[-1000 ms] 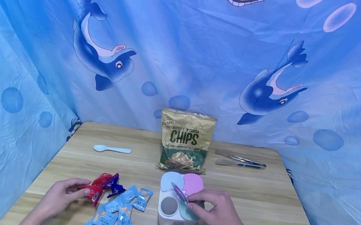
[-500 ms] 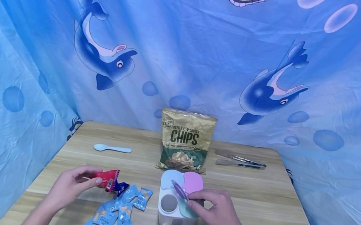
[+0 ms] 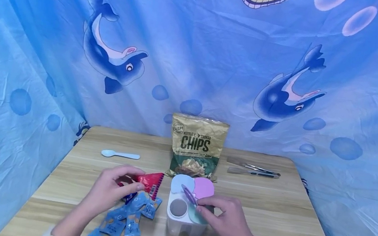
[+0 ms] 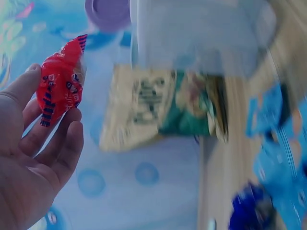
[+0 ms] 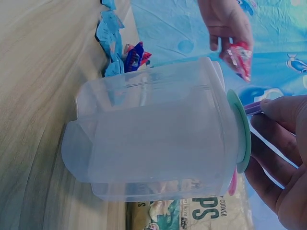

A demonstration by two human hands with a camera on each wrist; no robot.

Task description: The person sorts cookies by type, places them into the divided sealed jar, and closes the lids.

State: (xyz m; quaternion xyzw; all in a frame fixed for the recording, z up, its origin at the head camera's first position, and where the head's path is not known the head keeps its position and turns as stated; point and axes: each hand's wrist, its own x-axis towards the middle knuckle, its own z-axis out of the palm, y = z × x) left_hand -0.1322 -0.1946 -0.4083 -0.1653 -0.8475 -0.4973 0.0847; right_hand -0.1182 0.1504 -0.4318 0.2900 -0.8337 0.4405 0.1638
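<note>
A person sits at a wooden tabletop (image 3: 270, 208) backed by a blue dolphin-print curtain (image 3: 42, 35), both hands forward.

The left hand (image 3: 113, 189) pinches a red candy wrapper (image 3: 150, 180) between thumb and fingertips, lifted off the tabletop just to the left of a white plastic container (image 3: 183, 219). In the left wrist view the fingers (image 4: 53, 139) curl loosely round the same wrapper (image 4: 60, 86), with the palm partly open.

The right hand (image 3: 227, 218) rests on the right side of the container's top. Its thumb and forefinger pinch a purple lid flap (image 3: 189, 194), tilted up on edge, and the hand lies over a mint-green lid (image 3: 194, 216). The right wrist view shows the fingers (image 5: 273, 143) against the green lid (image 5: 242, 132) and the translucent container (image 5: 158, 129) standing on the tabletop.

The container has four lidded sections on top. The far two are closed by a pale blue lid (image 3: 181, 182) and a pink lid (image 3: 204, 187); the near left opening (image 3: 178, 208) is uncovered. The red wrapper is close to this opening, above and to its left, not touching the container.

Below the left hand lies a scatter of light blue candy packets (image 3: 125, 217) and one dark blue wrapper (image 3: 130, 196). Farther back a bag of kettle-cooked chips (image 3: 196, 147) stands upright, with a pale blue spoon (image 3: 120, 155) to its left and metal tongs (image 3: 253, 169) to its right.
</note>
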